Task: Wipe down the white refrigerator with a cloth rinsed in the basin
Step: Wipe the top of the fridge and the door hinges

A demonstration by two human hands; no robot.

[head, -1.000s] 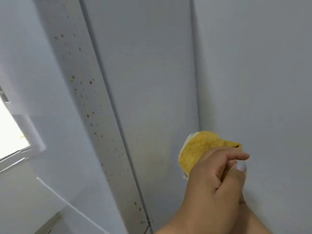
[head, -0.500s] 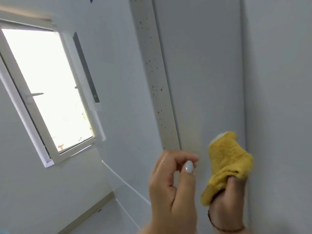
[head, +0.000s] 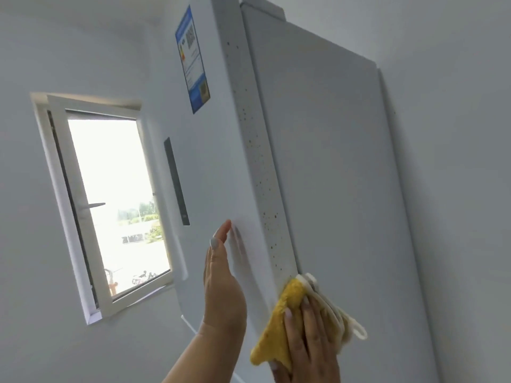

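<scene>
Daylight pours in through the window (head: 110, 200) on the left, and its pane is blown out to near white, with only faint greenery and shapes showing low down. The wall (head: 456, 134) and the refrigerator (head: 331, 161) take a soft, even, cool grey light without hard shadows. The left hand (head: 221, 283) casts a faint blurred shadow on the door. The picture is slightly soft, and straight edges lean from wide-angle distortion.

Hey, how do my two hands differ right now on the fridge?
The left hand is bare, fingers straight, flat against the refrigerator door front. The right hand presses the yellow cloth onto the speckled door edge, and sits lower. Both are open-fingered, touching the refrigerator.
</scene>
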